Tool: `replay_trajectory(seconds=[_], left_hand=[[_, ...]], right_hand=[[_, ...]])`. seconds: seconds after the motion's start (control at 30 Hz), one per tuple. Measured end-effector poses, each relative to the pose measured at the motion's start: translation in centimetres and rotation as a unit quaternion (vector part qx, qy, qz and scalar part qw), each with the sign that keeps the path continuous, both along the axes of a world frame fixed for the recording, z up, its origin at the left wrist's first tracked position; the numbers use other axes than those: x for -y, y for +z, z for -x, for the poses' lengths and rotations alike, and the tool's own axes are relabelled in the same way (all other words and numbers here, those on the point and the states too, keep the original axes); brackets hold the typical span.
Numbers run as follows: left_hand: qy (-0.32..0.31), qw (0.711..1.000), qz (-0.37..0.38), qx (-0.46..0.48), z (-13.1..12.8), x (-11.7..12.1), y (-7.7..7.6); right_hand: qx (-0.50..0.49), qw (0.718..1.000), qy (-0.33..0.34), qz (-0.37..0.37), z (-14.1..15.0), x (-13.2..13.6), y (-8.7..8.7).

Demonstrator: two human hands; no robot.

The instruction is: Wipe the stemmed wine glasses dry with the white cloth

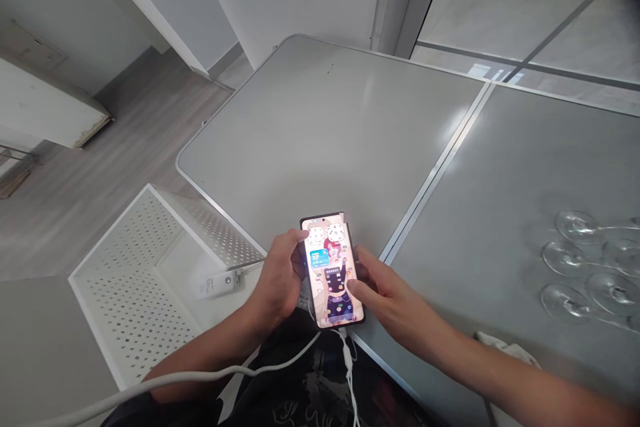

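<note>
A smartphone (330, 273) with a lit screen is held upright between both hands above the table's near edge. App icons and a blue weather tile show on its screen. My left hand (284, 270) grips its left side, the thumb by the upper left corner. On the right side, my right hand (379, 280) closes around the edge, with the thumb over the lower part of the screen. The fingers behind the phone are hidden. A white cable (347, 360) is plugged into the phone's bottom end and hangs down over dark clothing.
Several clear stemmed glasses (565, 300) lie on the grey folding table (325, 120) at the right. A crumpled whitish cloth (507, 347) is near my right forearm. To the left stands a white perforated basket (145, 280) with a white plug-in device (217, 284). A thick white cord (190, 377) crosses my left forearm.
</note>
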State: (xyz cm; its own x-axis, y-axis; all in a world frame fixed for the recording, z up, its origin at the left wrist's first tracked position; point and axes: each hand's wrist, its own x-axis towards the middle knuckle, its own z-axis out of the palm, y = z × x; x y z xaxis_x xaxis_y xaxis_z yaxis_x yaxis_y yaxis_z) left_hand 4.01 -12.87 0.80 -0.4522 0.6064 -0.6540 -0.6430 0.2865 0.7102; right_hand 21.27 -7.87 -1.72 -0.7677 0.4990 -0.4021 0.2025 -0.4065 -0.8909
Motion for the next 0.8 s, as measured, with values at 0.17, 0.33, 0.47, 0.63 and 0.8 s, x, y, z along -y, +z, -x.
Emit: replay_trajectory(seconds=[0.17, 0.33, 0.47, 0.63, 0.8], left_hand=[[-0.002, 1.000, 0.013, 0.000, -0.06, 0.02, 0.09], [0.004, 1.000, 0.023, -0.007, -0.15, 0.00, 0.09], [-0.003, 1.000, 0.020, -0.004, -0.14, 0.02, 0.00], [0.003, 1.000, -0.003, -0.003, -0.08, 0.09, -0.10], [-0.005, 1.000, -0.006, 0.000, -0.06, 0.12, -0.13]], right_hand=[[0.002, 1.000, 0.001, -0.002, -0.02, 0.01, 0.10], [0.003, 1.000, 0.007, -0.004, -0.04, 0.00, 0.20], [0.011, 1.000, 0.005, -0.008, -0.05, -0.09, 0.24], [0.006, 1.000, 0.002, -0.011, -0.08, -0.03, 0.05], [0.002, 1.000, -0.001, -0.009, -0.03, 0.13, -0.18]])
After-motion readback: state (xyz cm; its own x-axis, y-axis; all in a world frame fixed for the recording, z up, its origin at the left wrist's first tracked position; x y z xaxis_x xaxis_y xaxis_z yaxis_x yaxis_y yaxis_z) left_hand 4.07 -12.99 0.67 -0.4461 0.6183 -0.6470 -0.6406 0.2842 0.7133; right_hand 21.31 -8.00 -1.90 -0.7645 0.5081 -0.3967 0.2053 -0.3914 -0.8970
